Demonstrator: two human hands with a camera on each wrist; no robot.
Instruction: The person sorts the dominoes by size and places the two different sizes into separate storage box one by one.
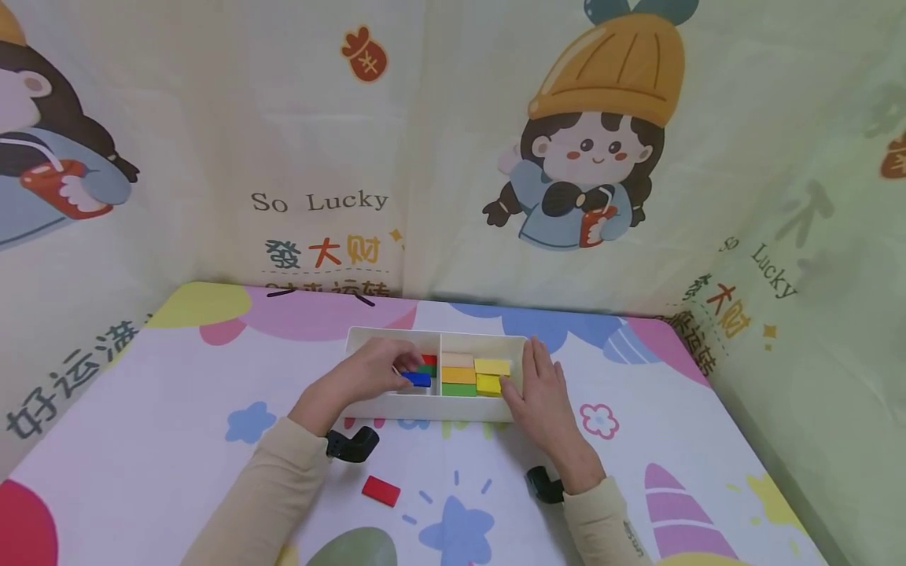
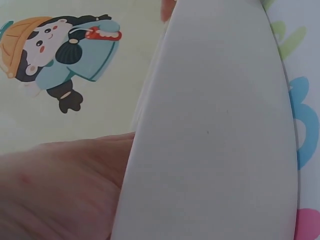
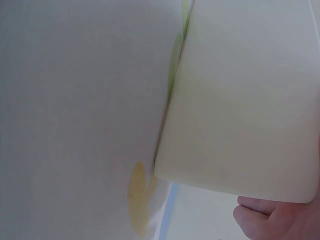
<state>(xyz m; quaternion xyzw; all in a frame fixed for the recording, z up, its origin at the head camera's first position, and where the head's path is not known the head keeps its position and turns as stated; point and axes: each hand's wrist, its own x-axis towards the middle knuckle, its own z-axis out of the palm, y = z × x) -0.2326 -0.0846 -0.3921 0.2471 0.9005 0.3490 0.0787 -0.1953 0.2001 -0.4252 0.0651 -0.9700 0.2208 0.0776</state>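
A white two-compartment box (image 1: 396, 406) stands on the table. My left hand (image 1: 368, 371) reaches into its left compartment, with curled fingers and thumb at a blue block (image 1: 418, 380), which it seems to pinch. Behind that block lie a red block (image 1: 429, 360) and a green block (image 1: 427, 369), partly hidden by the fingers. My right hand (image 1: 543, 401) rests at the box's right end, its fingers straight along the outside and its thumb over the rim near a yellow block (image 1: 488, 384). In the left wrist view, the box wall (image 2: 210, 120) hides the left fingertips.
The right compartment holds a beige block (image 1: 457, 360), an orange block (image 1: 458, 375), a light-green block (image 1: 458, 390) and another yellow block (image 1: 491, 367). A loose red block (image 1: 381, 491) lies on the patterned tablecloth (image 1: 177, 440) in front of the box. A printed curtain (image 1: 453, 157) hangs behind.
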